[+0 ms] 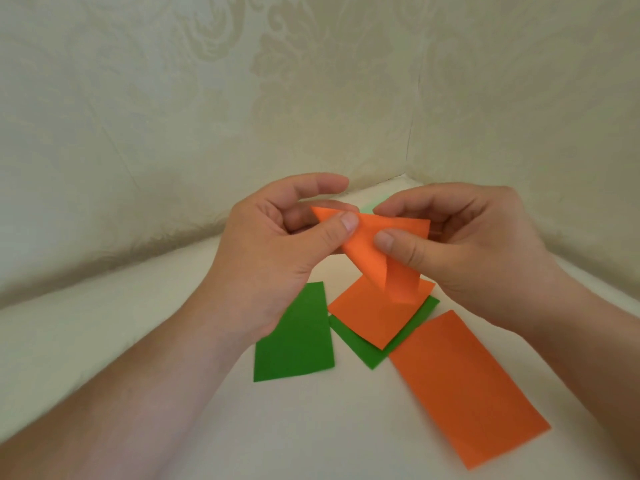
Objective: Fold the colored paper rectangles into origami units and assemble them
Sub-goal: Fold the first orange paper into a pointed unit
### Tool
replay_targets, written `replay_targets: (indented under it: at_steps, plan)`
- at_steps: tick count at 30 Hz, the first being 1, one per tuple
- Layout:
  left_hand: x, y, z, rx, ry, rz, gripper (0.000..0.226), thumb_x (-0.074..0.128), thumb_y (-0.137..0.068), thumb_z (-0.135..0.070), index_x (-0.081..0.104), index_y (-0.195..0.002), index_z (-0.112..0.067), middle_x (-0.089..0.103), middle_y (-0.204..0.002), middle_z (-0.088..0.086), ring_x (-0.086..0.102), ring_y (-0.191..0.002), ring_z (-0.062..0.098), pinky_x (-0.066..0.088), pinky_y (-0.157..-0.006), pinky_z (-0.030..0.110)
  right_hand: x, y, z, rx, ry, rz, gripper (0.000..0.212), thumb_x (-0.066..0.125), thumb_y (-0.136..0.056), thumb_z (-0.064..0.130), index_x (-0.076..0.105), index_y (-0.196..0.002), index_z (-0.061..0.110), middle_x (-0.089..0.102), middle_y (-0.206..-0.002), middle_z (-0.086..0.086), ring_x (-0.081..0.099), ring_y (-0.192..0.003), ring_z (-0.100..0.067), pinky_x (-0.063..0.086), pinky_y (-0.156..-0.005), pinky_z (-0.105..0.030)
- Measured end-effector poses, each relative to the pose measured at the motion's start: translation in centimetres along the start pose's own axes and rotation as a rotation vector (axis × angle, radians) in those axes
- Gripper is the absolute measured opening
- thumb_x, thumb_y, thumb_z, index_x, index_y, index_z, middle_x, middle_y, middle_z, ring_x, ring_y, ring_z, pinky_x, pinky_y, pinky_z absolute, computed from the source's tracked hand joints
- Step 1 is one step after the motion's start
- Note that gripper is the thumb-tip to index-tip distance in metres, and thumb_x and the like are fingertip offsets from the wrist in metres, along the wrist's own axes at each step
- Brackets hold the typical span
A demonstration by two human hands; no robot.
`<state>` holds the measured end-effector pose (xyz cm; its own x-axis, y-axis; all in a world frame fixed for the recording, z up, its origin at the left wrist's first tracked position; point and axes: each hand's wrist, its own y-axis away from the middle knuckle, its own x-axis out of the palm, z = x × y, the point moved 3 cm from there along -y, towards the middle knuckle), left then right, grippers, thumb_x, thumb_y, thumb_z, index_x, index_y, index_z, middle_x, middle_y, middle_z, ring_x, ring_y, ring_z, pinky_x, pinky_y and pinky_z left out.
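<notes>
Both hands hold one partly folded orange paper (363,249) in the air above the surface. My left hand (277,251) pinches its left corner between thumb and fingers. My right hand (460,244) pinches its right side, thumb on the front. The paper's lower flap curls downward. Flat on the surface below lie a green rectangle (294,337), an orange rectangle (374,313) resting on another green rectangle (363,348), and a larger orange rectangle (464,386) at the right.
The work surface is a cream cloth (138,323) that rises into patterned fabric walls (242,98) behind and on both sides. A pale green scrap (375,204) shows behind the hands.
</notes>
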<state>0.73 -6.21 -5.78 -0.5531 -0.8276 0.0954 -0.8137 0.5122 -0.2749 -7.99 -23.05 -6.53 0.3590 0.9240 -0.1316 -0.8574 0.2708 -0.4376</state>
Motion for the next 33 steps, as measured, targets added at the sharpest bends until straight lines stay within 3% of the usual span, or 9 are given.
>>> replay_targets:
  at_steps: [3,14,19,24,28,33]
  plan:
    - [0.03,0.08,-0.01,-0.008,0.001,0.004,0.031,0.078,-0.076,-0.008,0.074,-0.105,-0.019,0.078,-0.081,0.006,0.076,-0.076,0.02,0.061,-0.081,0.033,-0.08,-0.02,0.01,0.001,0.023,-0.005,0.02,0.084,-0.071,0.026,0.08,-0.091,0.022,0.078,-0.087,-0.005,0.075,-0.079,-0.025,0.063,-0.074,-0.05]
    - [0.01,0.1,0.07,0.004,-0.013,0.064,0.041,0.08,-0.068,-0.015,0.074,-0.107,-0.025,0.08,-0.097,0.006,0.076,-0.09,0.017,0.06,-0.089,0.034,-0.49,-0.31,0.09,0.024,0.067,-0.029,0.006,0.082,-0.078,0.025,0.079,-0.081,0.021,0.077,-0.08,-0.003,0.071,-0.069,-0.017,0.06,-0.065,-0.037]
    - [-0.33,-0.08,0.24,0.013,0.019,0.016,0.042,0.081,-0.066,-0.013,0.073,-0.106,-0.021,0.08,-0.09,0.006,0.075,-0.085,0.017,0.06,-0.09,0.035,-0.36,-0.23,0.15,-0.023,0.115,-0.033,0.011,0.079,-0.087,0.013,0.077,-0.082,0.023,0.073,-0.078,-0.004,0.07,-0.065,-0.03,0.06,-0.064,-0.054]
    - [-0.31,-0.05,0.04,0.037,0.003,0.0,0.045,0.081,-0.067,-0.008,0.071,-0.109,-0.021,0.08,-0.088,0.005,0.076,-0.082,0.013,0.058,-0.081,0.024,-0.53,-0.3,0.06,-0.038,0.147,-0.034,0.01,0.077,-0.09,0.015,0.075,-0.083,0.023,0.073,-0.079,-0.007,0.07,-0.069,-0.034,0.057,-0.068,-0.062]
    - [-0.38,-0.05,0.01,0.043,-0.023,-0.003,0.044,0.082,-0.066,-0.011,0.072,-0.107,-0.023,0.08,-0.089,0.005,0.076,-0.082,0.013,0.058,-0.082,0.025,-0.56,-0.39,0.1,-0.028,0.175,-0.023,0.01,0.075,-0.092,0.016,0.074,-0.085,0.022,0.072,-0.078,-0.004,0.07,-0.067,-0.026,0.059,-0.069,-0.056]
    - [-0.59,-0.08,0.31,0.029,-0.119,0.015,0.03,0.084,-0.078,-0.003,0.077,-0.097,-0.026,0.079,-0.087,0.005,0.074,-0.083,0.019,0.061,-0.091,0.044,-0.73,-0.51,-0.19,0.018,0.224,-0.012,0.013,0.074,-0.093,0.02,0.074,-0.081,0.025,0.071,-0.075,0.002,0.065,-0.061,-0.022,0.055,-0.061,-0.039]
